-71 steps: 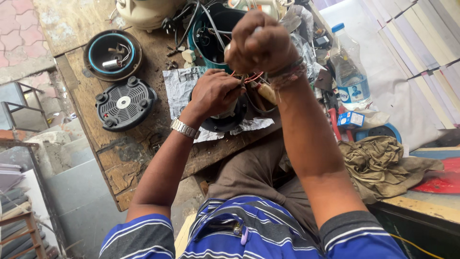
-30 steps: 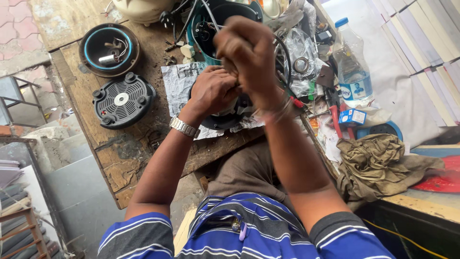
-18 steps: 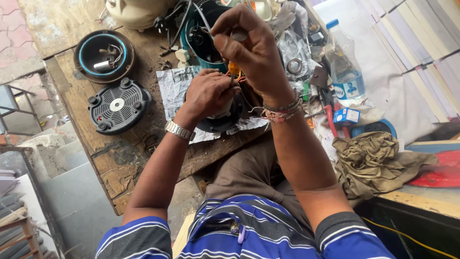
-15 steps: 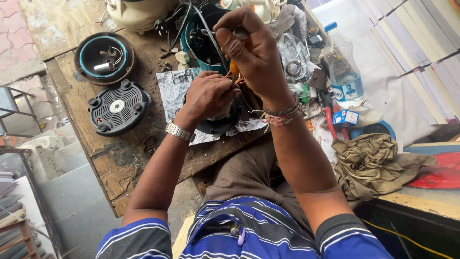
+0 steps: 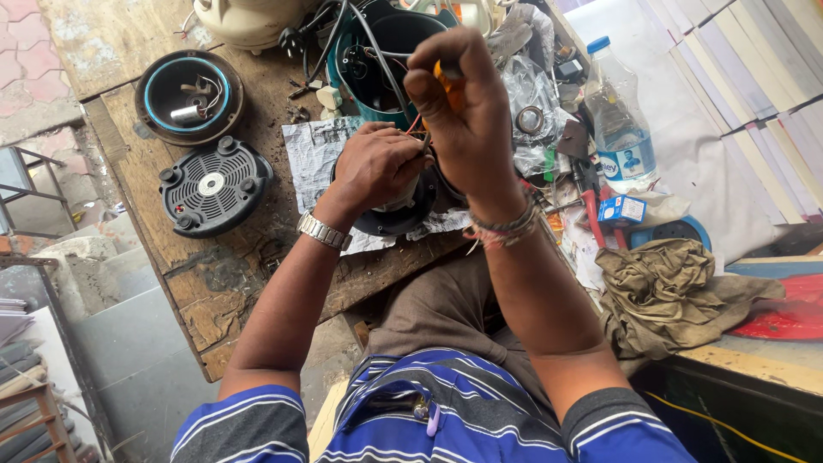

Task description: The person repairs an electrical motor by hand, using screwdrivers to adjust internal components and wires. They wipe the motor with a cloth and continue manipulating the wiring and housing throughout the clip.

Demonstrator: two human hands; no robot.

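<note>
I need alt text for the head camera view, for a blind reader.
A person's left hand grips wires on a black round motor base while the right hand holds an orange-handled tool, over a cluttered wooden workbench.

On the worn wooden workbench (image 5: pixel 214 283), the round black vented base cover (image 5: pixel 213 186) lies left of the dark round motor housing (image 5: pixel 399 210) resting on a crumpled sheet of newspaper (image 5: pixel 313 154), with the teal cylindrical appliance body (image 5: pixel 390 51) behind it and the clear plastic water bottle (image 5: pixel 619 124) to the right.
</note>
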